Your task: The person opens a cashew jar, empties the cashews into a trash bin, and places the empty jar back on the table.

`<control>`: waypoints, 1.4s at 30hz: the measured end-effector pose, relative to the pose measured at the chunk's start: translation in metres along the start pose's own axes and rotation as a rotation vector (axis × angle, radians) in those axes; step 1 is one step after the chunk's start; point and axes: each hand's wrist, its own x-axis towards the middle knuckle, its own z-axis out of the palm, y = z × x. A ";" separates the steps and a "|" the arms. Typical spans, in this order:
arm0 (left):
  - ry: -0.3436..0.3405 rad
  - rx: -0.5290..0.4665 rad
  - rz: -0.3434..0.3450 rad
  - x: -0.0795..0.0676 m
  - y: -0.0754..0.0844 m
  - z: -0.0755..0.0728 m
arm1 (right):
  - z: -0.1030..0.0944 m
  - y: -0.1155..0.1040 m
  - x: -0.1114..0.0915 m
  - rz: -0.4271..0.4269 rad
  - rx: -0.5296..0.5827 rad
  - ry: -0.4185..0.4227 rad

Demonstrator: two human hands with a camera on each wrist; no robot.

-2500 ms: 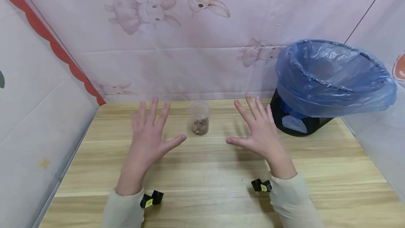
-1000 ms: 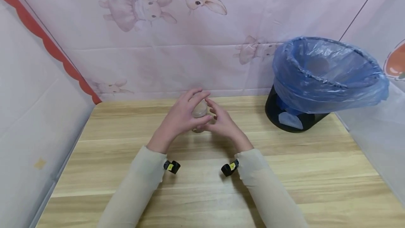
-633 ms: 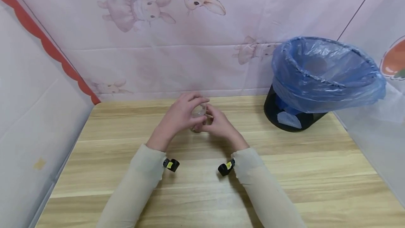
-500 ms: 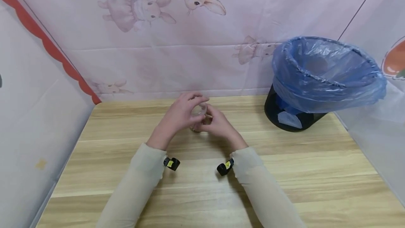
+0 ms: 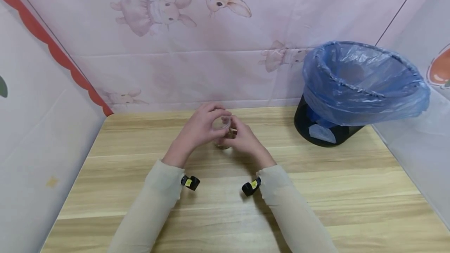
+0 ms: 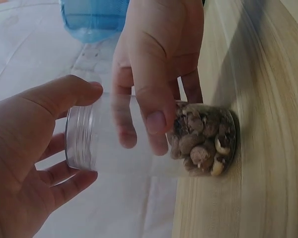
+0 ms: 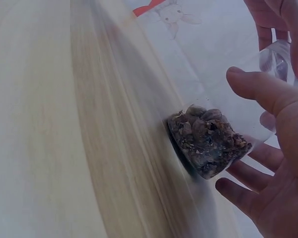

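Note:
A clear plastic jar (image 6: 139, 163) stands upright on the wooden table, its lower part filled with brown, nut-like pieces (image 6: 203, 141), some split to show pale insides. My left hand (image 5: 200, 128) grips the clear ridged lid (image 6: 79, 141) from the left, thumb on one side and fingers on the other. Lower down, my right hand (image 5: 246, 139) holds the jar's body from the right, thumb across the near wall and fingers behind. Both hands hide much of the jar in the head view.
At the back right stands a black bin (image 5: 304, 122) lined with a blue plastic bag (image 5: 351, 102). A pink rabbit-print sheet (image 5: 239, 77) hangs right behind the table's (image 5: 225, 221) back edge. Black wrist cameras (image 5: 191, 182) sit at both sleeve cuffs.
The hands were spread wide on either side of the jar; they came together and took hold of it, left at the lid, right on the body. During the last half second they barely moved.

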 end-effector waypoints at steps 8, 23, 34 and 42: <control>0.058 -0.105 0.029 -0.008 0.005 -0.002 | -0.009 -0.005 -0.013 -0.010 0.000 -0.002; 0.130 -0.264 -0.013 -0.029 0.023 -0.005 | -0.026 -0.022 -0.042 -0.107 0.014 0.008; 0.151 -0.361 -0.077 -0.046 0.034 0.001 | -0.036 -0.044 -0.062 -0.185 -0.018 -0.013; 0.139 -0.338 -0.026 -0.055 0.046 -0.001 | -0.038 -0.021 -0.065 -0.221 -0.034 -0.051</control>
